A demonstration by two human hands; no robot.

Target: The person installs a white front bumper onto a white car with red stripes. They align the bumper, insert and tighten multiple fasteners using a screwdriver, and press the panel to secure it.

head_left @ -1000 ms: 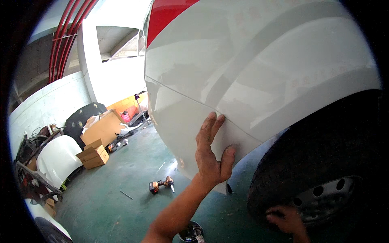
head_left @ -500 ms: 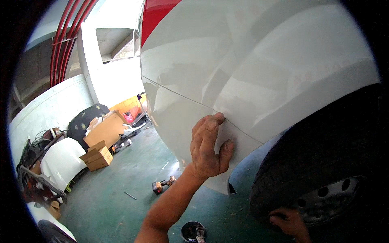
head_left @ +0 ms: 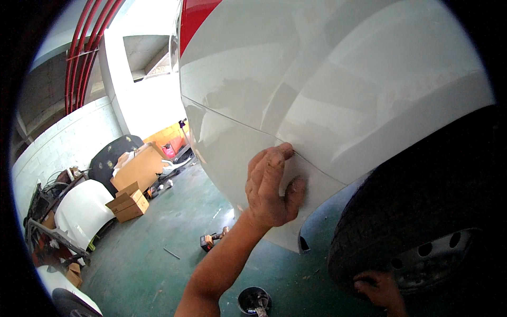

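Note:
My left hand presses its bent fingertips against the thin seam between a white car's rear bumper and the white body panel above it. Its thumb stands apart from the fingers, close to the bumper, and nothing shows in its grasp. In the shade beside the lower part of the black tyre, my right hand has its fingers partly bent, with a gap at the thumb and no object visible. A steel wheel with round holes sits inside the tyre.
A cordless power tool and a thin rod lie on the green floor. A round black container with a brush-like thing in it stands below my left forearm. Cardboard boxes and a loose white panel are by the left wall.
The view has shifted slightly. My left fingertips stay at the seam with little visible movement, and my right hand remains by the tyre.

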